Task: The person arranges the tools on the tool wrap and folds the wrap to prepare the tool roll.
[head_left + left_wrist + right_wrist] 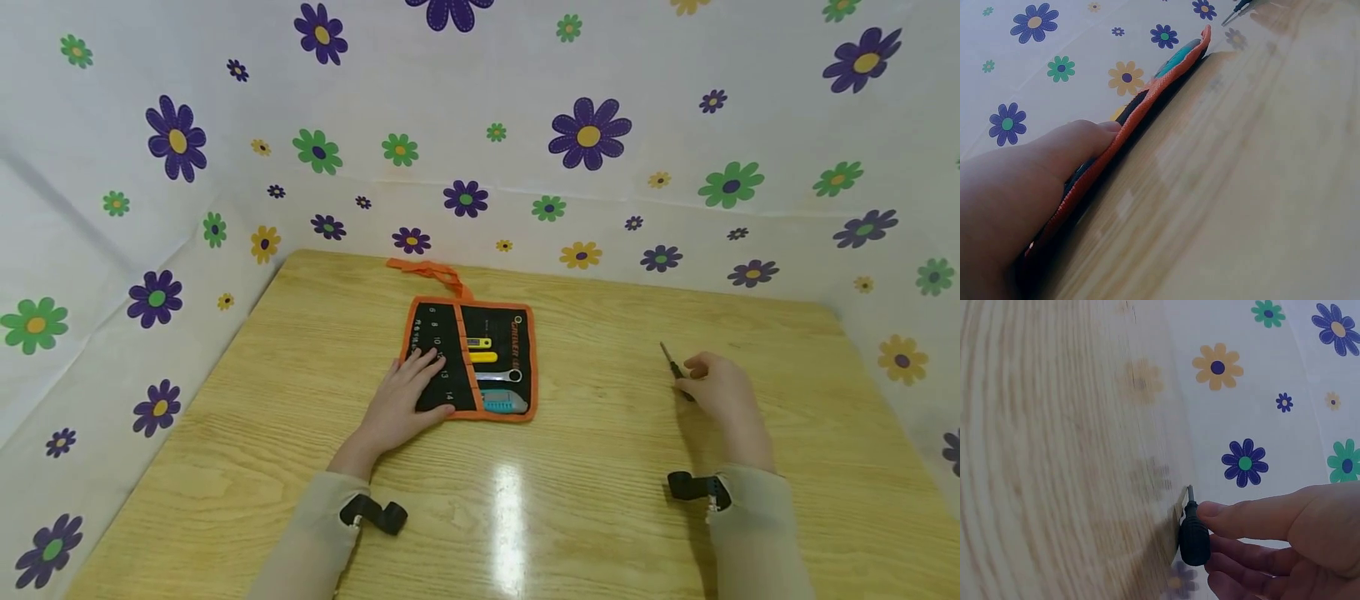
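A black tool pouch with orange trim (532, 367) lies unfolded on the wooden table, its orange tie strap (431, 268) trailing at the back. My left hand (405, 392) rests spread on the numbered pocket side, the thumb along the front edge. Out of the pockets stick a yellow-ended tool (483, 357), a ring spanner (502, 377) and a teal-and-grey utility knife (504, 402). Well to the right, my right hand (720, 392) pinches a small screwdriver (1194, 540) by its black handle between thumb and fingers, its shaft pointing away toward the back.
The light wooden table (585, 500) runs back to a white cloth with flower prints (517, 167), which also hangs along both sides. A second yellow piece (480, 342) shows above the yellow-ended tool in the pouch. Each sleeve carries a black wrist camera strap (371, 512).
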`<state>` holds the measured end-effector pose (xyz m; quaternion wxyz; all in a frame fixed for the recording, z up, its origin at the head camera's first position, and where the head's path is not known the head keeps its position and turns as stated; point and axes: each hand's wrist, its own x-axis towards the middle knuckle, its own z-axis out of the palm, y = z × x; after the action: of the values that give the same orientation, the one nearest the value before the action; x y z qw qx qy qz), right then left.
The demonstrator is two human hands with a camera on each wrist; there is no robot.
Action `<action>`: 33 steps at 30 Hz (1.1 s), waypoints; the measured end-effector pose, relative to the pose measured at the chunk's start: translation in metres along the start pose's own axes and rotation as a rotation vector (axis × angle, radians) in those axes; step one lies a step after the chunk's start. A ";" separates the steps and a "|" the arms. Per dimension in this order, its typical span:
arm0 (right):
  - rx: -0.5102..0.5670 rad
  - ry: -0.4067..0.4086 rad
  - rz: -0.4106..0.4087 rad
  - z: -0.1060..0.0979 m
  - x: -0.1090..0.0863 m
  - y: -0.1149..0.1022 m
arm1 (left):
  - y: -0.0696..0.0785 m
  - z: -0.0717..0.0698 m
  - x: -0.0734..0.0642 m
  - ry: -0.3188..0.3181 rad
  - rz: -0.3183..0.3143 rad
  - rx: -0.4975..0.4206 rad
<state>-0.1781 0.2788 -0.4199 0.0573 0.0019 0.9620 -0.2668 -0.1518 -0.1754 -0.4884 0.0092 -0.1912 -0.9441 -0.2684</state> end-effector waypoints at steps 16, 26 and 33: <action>-0.017 0.003 0.010 0.004 0.001 0.007 | 0.001 0.001 0.002 0.006 0.013 0.002; -0.041 0.022 0.011 0.007 0.004 -0.002 | -0.003 0.001 0.002 0.006 0.003 0.003; 0.006 0.137 -0.073 0.023 0.008 -0.017 | -0.001 0.000 0.001 0.003 0.001 -0.007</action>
<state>-0.1845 0.2523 -0.4312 -0.0186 -0.0150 0.9624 -0.2706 -0.1529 -0.1760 -0.4886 0.0102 -0.1913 -0.9430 -0.2721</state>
